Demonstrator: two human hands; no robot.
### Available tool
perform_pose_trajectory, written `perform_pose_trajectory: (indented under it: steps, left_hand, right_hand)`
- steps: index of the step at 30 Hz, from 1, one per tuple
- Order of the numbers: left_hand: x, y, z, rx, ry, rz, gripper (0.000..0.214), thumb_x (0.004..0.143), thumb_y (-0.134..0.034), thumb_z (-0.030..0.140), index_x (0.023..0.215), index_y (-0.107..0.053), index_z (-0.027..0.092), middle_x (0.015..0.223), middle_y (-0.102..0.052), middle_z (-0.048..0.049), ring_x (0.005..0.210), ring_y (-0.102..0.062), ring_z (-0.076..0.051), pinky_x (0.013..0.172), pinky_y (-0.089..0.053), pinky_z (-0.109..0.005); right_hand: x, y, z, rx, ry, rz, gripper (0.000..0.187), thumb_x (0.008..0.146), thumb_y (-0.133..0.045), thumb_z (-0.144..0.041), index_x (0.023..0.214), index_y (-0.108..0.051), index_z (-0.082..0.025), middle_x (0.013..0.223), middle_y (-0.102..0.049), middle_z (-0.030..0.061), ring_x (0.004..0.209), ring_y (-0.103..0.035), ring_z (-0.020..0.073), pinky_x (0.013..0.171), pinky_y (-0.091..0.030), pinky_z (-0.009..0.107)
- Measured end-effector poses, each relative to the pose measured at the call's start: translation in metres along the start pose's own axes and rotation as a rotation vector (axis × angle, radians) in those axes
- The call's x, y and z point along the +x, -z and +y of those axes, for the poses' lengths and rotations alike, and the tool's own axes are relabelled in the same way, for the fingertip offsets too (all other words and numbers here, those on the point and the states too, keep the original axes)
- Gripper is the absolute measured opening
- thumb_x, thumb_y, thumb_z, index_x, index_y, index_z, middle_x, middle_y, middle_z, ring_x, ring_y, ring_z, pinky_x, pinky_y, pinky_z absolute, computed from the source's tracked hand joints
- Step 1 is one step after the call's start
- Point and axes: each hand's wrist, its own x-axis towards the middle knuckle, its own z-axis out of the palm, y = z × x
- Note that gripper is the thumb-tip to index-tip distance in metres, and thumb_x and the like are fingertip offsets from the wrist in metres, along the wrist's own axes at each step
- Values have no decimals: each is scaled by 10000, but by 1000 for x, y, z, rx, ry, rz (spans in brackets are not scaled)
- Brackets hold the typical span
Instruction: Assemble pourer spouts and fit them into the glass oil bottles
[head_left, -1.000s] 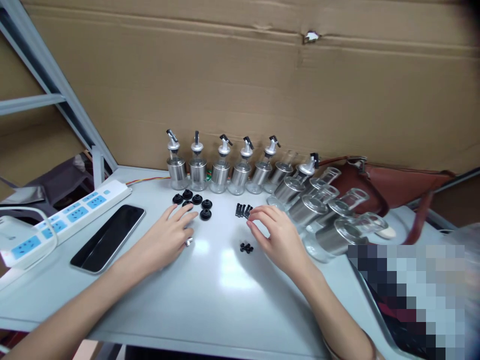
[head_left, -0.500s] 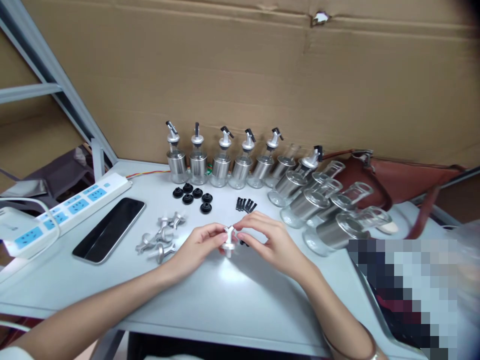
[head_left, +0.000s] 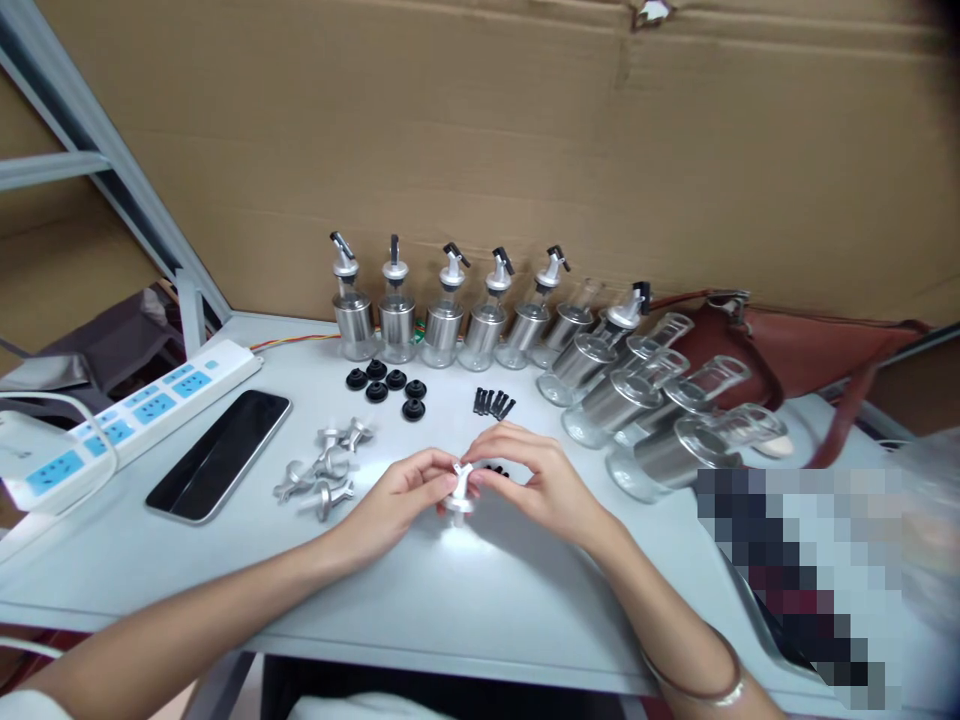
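Note:
My left hand point(head_left: 394, 498) and my right hand point(head_left: 536, 482) meet over the middle of the pale table point(head_left: 465, 600). Together they pinch a small silver pourer spout point(head_left: 458, 487). The left fingers grip its body and the right fingertips press at its top. Several more silver spouts point(head_left: 324, 470) lie just left of my left hand. Small black plugs point(head_left: 492, 403) lie beyond my right hand, and tiny black pieces point(head_left: 495, 468) show behind the fingers.
Several black round gaskets point(head_left: 386, 385) lie ahead. A row of glass-and-steel oil bottles point(head_left: 442, 320) stands by the cardboard wall, and uncapped bottles point(head_left: 645, 410) lie at right. A phone point(head_left: 219, 452) and power strip point(head_left: 127, 420) sit at left, a brown bag point(head_left: 795, 350) at right.
A second ago both hands lay on the table, the left over the spouts. The left lifted a spout to the middle, the right joined it, and both now hold it slightly lower.

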Motion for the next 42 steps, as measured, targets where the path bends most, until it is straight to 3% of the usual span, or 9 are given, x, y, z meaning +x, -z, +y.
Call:
perform_pose_trajectory:
  steps: [3, 7, 9, 14, 18, 24, 30, 37, 42]
  left_hand:
    - [-2, 1, -9, 13, -108, 24, 306, 893, -592, 438, 1056, -436, 231, 934, -655, -26, 810, -614, -160, 787, -443, -304]
    - [-4, 4, -22, 351, -330, -50, 265, 871, -643, 253, 1110, -528, 248, 1092, -609, -48, 980, -586, -187, 893, -432, -338]
    - [-4, 5, -26, 418, -326, -47, 229, 905, -586, 214, 1127, -548, 254, 1094, -616, -47, 990, -586, -186, 906, -431, -348]
    - [-2, 3, -29, 279, -250, 71, 237, 886, -609, 213, 1085, -483, 231, 1181, -612, -68, 1026, -600, -188, 936, -427, -368]
    - [-1, 1, -26, 248, -202, 88, 230, 869, -606, 189, 1037, -452, 218, 1174, -621, -83, 1036, -596, -193, 943, -405, -380]
    - [-4, 1, -24, 328, -181, 80, 236, 886, -586, 207, 1077, -450, 232, 1198, -619, -81, 1054, -592, -213, 934, -392, -396]
    - [-5, 3, -26, 366, -202, 41, 249, 916, -566, 203, 1140, -476, 264, 1241, -610, -52, 1089, -581, -195, 942, -398, -358]
    - [-3, 5, -27, 391, -333, 69, 226, 878, -642, 252, 1098, -591, 253, 1165, -622, -51, 1020, -569, -196, 871, -445, -316]
    - [-5, 6, -29, 392, -284, 109, 268, 881, -641, 248, 1140, -579, 270, 1122, -650, -35, 957, -575, -179, 886, -447, -318]
  right_hand:
    - [0, 2, 1, -20, -12, 12, 131, 915, -613, -268, 874, -680, -162, 840, -711, 67, 794, -640, 176, 756, -497, 312]
    - [-1, 8, 3, -90, -39, 10, 85, 908, -620, -230, 886, -677, -172, 864, -712, 62, 819, -638, 186, 765, -490, 319]
    - [-1, 13, 4, -122, -82, -36, 73, 901, -621, -200, 896, -688, -172, 878, -712, 62, 831, -642, 189, 757, -493, 310]
    - [-7, 30, 11, -294, -302, -197, 124, 845, -636, -88, 863, -717, -179, 871, -716, 50, 827, -659, 200, 754, -490, 311]
    - [-10, 32, 15, -319, -447, -321, 137, 774, -686, -59, 833, -725, -177, 854, -720, 36, 814, -665, 196, 759, -488, 298]
    - [-12, 25, 18, -348, -462, -344, 119, 758, -682, -69, 789, -712, -180, 828, -695, 37, 813, -649, 207, 747, -476, 307]
    - [-10, 29, 10, -231, -454, -178, 96, 798, -603, -113, 809, -667, -183, 797, -718, 17, 730, -661, 172, 684, -487, 267]
    - [-4, 13, -1, 6, -172, 101, 116, 874, -586, -157, 886, -695, -195, 844, -697, 44, 769, -661, 156, 707, -532, 262]
    - [-6, 6, 0, 49, -203, 182, 50, 863, -646, -186, 887, -685, -206, 843, -709, 46, 762, -671, 175, 710, -545, 296]
